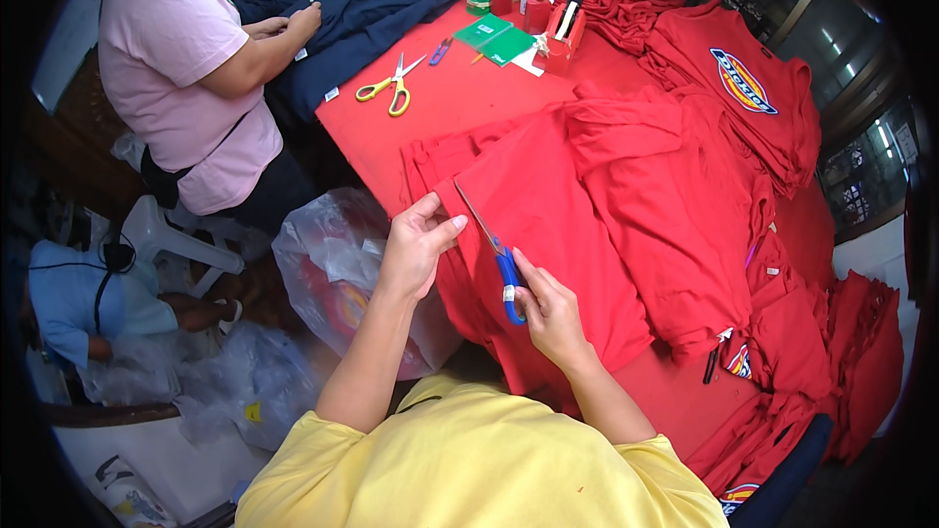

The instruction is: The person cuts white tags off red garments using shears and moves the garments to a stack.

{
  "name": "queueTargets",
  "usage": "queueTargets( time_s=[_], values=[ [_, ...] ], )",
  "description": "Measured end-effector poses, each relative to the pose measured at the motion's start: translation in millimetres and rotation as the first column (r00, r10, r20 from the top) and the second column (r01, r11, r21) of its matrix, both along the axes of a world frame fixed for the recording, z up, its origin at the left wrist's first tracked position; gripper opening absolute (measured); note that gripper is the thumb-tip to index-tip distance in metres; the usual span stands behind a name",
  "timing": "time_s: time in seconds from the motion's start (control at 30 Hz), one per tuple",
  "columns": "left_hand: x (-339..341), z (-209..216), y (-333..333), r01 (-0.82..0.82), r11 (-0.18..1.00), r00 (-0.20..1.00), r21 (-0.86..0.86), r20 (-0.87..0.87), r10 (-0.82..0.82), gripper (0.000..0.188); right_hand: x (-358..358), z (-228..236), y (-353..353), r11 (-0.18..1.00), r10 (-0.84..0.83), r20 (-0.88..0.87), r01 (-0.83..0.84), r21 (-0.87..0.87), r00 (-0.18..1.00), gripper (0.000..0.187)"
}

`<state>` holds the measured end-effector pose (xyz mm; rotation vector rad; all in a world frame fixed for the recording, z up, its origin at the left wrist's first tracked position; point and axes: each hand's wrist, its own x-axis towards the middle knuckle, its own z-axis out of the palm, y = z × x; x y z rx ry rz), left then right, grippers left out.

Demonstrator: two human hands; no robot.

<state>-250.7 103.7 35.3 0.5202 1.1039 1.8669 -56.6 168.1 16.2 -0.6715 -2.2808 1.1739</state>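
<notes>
A plain red shirt (pixel 543 200) lies spread before me on the red-topped table. My left hand (pixel 416 249) pinches its left edge between thumb and fingers. In my right hand (pixel 553 313) is a pair of scissors (pixel 510 284) with blue handles, its narrow blades pointing away from me over the cloth, close to the left hand. The blades look nearly together. Bunched against that shirt on the right is another red shirt (pixel 660 186), with more folds of red cloth beyond it.
Yellow-handled scissors (pixel 396 88), green cards (pixel 499 39), a red tape dispenser (pixel 562 34) and small bottles sit farther back. Printed red shirts (pixel 734 78) pile up at right. A co-worker in pink (pixel 181 49) handles dark cloth (pixel 362 15); another person (pixel 83 284) sits lower left near plastic bags (pixel 249 381).
</notes>
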Motion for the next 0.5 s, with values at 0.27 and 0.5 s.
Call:
queueTargets(
  time_s=[0.27,0.5],
  values=[
    [13.0,19.8,-6.2,0.049,0.997,0.972,-0.064,-0.226,-0.062,0.042,3.1,21.4,-0.7,0.984,-0.028,-0.098,0.045,0.173,0.995,0.051],
    [23.6,18.2,-4.3,0.049,0.994,0.943,-0.101,-0.324,-0.079,0.043,21.2,15.6,0.4,0.997,-0.045,-0.085,0.05,0.066,0.995,0.049]
  ],
)
